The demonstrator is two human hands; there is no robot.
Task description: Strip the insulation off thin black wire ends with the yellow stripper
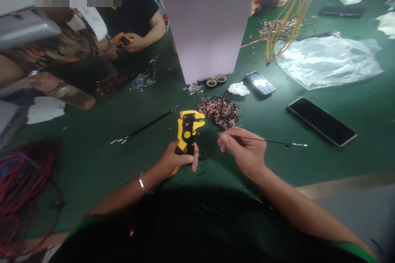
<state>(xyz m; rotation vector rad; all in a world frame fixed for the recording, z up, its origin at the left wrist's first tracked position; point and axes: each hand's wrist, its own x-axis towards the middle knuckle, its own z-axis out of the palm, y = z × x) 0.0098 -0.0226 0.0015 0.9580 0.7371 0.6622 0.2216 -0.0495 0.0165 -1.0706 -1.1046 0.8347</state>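
Observation:
My left hand point(182, 157) is wrapped round the handles of a yellow and black wire stripper point(187, 131), held upright with its jaws toward the right. Between thumb and fingers, my right hand point(245, 148) pinches a thin black wire point(274, 141). The wire's far end, toward the right, carries a silvery metal terminal point(299, 145). A heap of small copper-coloured terminals point(219, 111) lies just beyond both hands. To the left of the wire stripper, a bundle of black wires point(149, 123) with metal ends rests on the green table point(123, 176).
A smartphone point(322, 121), a keypad phone point(261, 82) and a plastic bag point(330, 61) lie at the right. Tape rolls point(211, 83) sit below a tall pale panel point(210, 20). Red wires point(27, 193) are coiled at the left. Across the table, other people's hands point(135, 42) hold tools.

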